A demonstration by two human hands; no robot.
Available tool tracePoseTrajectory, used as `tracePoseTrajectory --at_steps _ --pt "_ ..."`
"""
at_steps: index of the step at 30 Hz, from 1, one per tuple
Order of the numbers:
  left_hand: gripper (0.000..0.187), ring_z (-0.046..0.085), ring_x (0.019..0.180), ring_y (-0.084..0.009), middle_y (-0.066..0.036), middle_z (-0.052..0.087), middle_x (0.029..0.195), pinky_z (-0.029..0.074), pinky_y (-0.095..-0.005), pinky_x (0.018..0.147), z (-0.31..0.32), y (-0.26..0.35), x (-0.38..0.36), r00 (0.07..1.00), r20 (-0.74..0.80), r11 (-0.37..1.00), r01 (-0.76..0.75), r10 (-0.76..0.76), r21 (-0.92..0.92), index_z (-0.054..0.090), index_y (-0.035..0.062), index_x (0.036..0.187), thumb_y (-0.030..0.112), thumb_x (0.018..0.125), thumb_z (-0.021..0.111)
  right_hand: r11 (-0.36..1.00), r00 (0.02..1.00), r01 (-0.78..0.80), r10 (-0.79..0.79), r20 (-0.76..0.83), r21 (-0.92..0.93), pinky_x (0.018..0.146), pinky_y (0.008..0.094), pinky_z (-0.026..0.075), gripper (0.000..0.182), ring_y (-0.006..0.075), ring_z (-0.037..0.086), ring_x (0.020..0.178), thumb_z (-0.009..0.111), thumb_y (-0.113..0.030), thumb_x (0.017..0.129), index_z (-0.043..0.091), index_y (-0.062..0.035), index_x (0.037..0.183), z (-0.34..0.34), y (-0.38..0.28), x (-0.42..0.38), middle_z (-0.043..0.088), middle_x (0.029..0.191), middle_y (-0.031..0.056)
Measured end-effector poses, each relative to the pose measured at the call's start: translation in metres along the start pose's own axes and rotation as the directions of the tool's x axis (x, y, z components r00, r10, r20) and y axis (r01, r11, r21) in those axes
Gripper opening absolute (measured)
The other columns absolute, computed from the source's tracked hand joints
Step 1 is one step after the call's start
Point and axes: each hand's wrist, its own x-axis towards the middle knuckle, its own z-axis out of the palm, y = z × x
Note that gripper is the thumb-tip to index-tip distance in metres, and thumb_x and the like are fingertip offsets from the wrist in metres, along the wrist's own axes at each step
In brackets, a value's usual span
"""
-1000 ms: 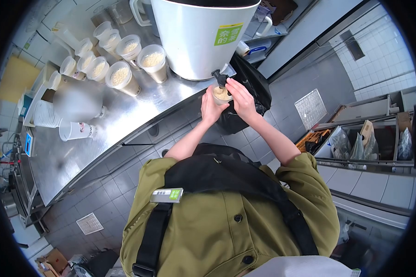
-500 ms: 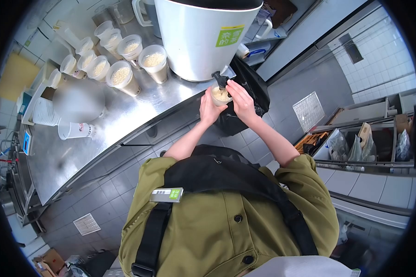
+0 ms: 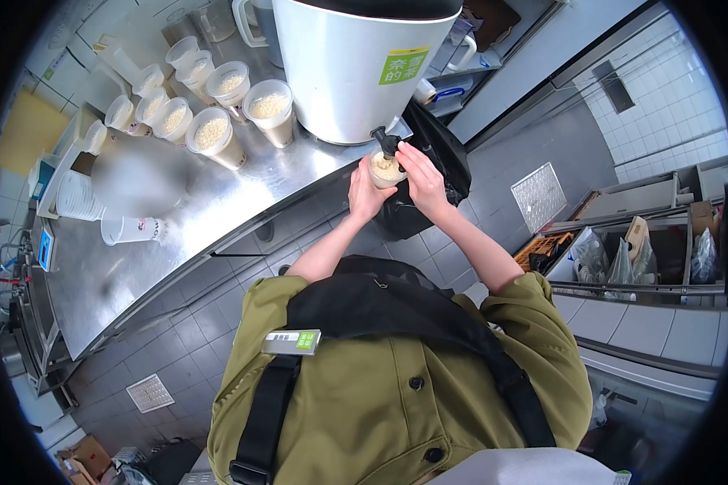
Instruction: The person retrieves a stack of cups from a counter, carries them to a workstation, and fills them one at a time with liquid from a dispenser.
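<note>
My left hand [image 3: 367, 194] is wrapped round a clear plastic cup [image 3: 387, 169] with pale, lumpy contents. The cup is held under the black tap [image 3: 387, 144] of a large white dispenser [image 3: 352, 77] with a green label. My right hand [image 3: 421, 175] has its fingers at the tap, beside the cup's rim. Parts of the tap are hidden behind those fingers. Several filled clear cups [image 3: 271, 113] stand in rows on the metal counter [image 3: 218, 202], left of the dispenser.
An upturned or lying clear cup [image 3: 129, 230] and a stack of cups [image 3: 79, 196] are at the counter's left. A black bag [image 3: 441, 153] hangs below the dispenser's right side. Open drawers [image 3: 663, 242] with plastic bags stand at the right.
</note>
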Motion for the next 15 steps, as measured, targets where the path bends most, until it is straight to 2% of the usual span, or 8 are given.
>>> tracePoseTrajectory --at_steps 4,6,8,10,12,13,14,15 --pt "0.094 0.047 0.111 -0.0341 -0.016 0.051 0.118 0.042 -0.0427 0.091 -0.001 -0.001 0.000 0.999 -0.012 0.999 -0.031 0.031 0.006 0.029 0.0074 0.132 0.022 0.057 0.083 1.000 0.999 -0.018 0.018 0.034 -0.002 0.090 0.0358 0.048 0.034 0.0309 0.057 0.107 0.055 0.011 0.074 0.060 0.0026 0.106 -0.005 -0.002 0.004 0.059 0.115 0.0156" --pt "0.092 0.046 0.113 -0.0340 -0.016 0.051 0.119 0.042 -0.0424 0.092 -0.003 0.000 0.000 1.000 0.001 1.000 -0.013 0.013 -0.004 0.029 0.0070 0.131 0.019 0.057 0.083 1.000 0.997 -0.031 0.031 0.065 0.000 0.089 0.0356 0.048 0.034 0.0304 0.057 0.107 0.055 0.011 0.073 0.060 0.0017 0.106 -0.013 -0.002 0.011 0.059 0.115 0.0152" --pt "0.091 0.045 0.115 -0.0339 -0.015 0.051 0.120 0.041 -0.0421 0.093 -0.003 0.001 0.002 1.000 0.017 1.000 0.003 -0.003 -0.014 0.030 0.0066 0.131 0.016 0.057 0.082 0.992 0.950 -0.121 0.106 0.294 0.034 0.088 0.0358 0.049 0.033 0.0298 0.059 0.104 0.056 0.009 0.073 0.061 0.0002 0.105 -0.029 0.001 0.028 0.060 0.114 0.0143" --pt "0.090 0.045 0.114 -0.0342 -0.015 0.051 0.120 0.041 -0.0423 0.093 -0.003 -0.001 0.001 0.999 0.018 0.999 -0.032 0.033 -0.025 0.030 0.0074 0.131 0.017 0.058 0.082 0.987 0.898 -0.135 0.087 0.431 0.083 0.085 0.0366 0.049 0.031 0.0316 0.059 0.099 0.056 0.006 0.074 0.060 0.0001 0.104 -0.036 0.011 0.052 0.061 0.109 0.0154" --pt "0.090 0.045 0.114 -0.0343 -0.015 0.051 0.120 0.041 -0.0424 0.094 -0.005 0.000 0.001 0.999 0.041 0.999 -0.025 0.026 -0.029 0.030 0.0078 0.131 0.017 0.058 0.082 0.966 0.796 -0.235 0.129 0.592 0.106 0.085 0.0366 0.049 0.028 0.0332 0.059 0.100 0.056 0.003 0.076 0.060 -0.0006 0.104 -0.040 0.016 0.079 0.062 0.108 0.0163" --pt "0.090 0.045 0.114 -0.0344 -0.015 0.051 0.120 0.040 -0.0425 0.094 -0.006 0.001 0.000 0.998 0.062 0.999 -0.013 0.015 -0.033 0.030 0.0083 0.131 0.017 0.058 0.082 0.939 0.791 -0.305 0.159 0.590 0.156 0.086 0.0362 0.047 0.031 0.0333 0.058 0.102 0.059 -0.005 0.079 0.059 -0.0022 0.109 -0.041 0.014 0.087 0.060 0.110 0.0169" --pt "0.090 0.045 0.114 -0.0344 -0.015 0.051 0.120 0.040 -0.0425 0.094 -0.006 0.000 -0.001 0.998 0.064 0.999 -0.015 0.017 -0.033 0.030 0.0083 0.131 0.017 0.058 0.082 0.939 0.792 -0.307 0.162 0.589 0.154 0.086 0.0362 0.047 0.031 0.0333 0.058 0.102 0.059 -0.005 0.079 0.059 -0.0022 0.109 -0.042 0.013 0.086 0.060 0.110 0.0169" --pt "0.091 0.045 0.113 -0.0346 -0.016 0.050 0.121 0.040 -0.0430 0.094 -0.005 -0.004 -0.001 0.996 0.084 0.998 -0.038 0.042 -0.051 0.030 0.0082 0.131 0.019 0.057 0.082 0.962 0.856 -0.247 0.160 0.492 0.117 0.086 0.0364 0.047 0.031 0.0320 0.058 0.102 0.061 -0.011 0.079 0.060 -0.0040 0.110 -0.043 0.009 0.084 0.059 0.113 0.0156"
